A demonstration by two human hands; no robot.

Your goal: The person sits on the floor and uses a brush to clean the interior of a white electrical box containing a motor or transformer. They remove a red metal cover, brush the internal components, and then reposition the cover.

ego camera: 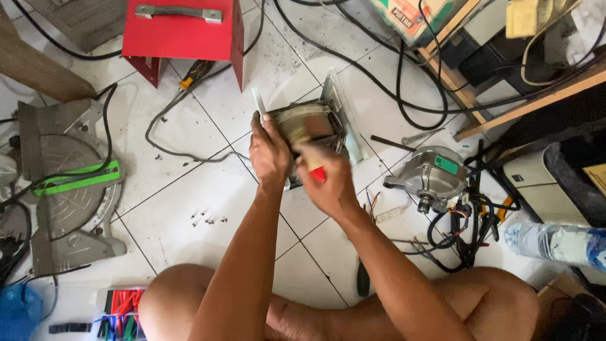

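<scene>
**Both hands on a motor, floor crowded with tools**

Around the work lie a red case (183,31) at the far side, a screwdriver (192,72) with a yellow collar just near of it, a grey saw base (66,189) with a green strip at the left, and a second motor (432,177) at the right amid a tangle of black cables (404,82). Small screws (205,218) are scattered left of the arms. A plastic bottle (555,243) lies at the right edge, and a tray of coloured sleeves (120,312) at the near left.

The motor (309,126), with its metal bracket, sits on the floor in the middle. The left hand (268,155) wraps its fingers around the motor's left side, closed on it. The right hand (328,180) is blurred; its fingers are closed around a red-handled tool (317,173) set against the motor's near face.

The floor (170,164) is white tile, dusty, and a wooden frame (505,107) stands at the far right.
</scene>
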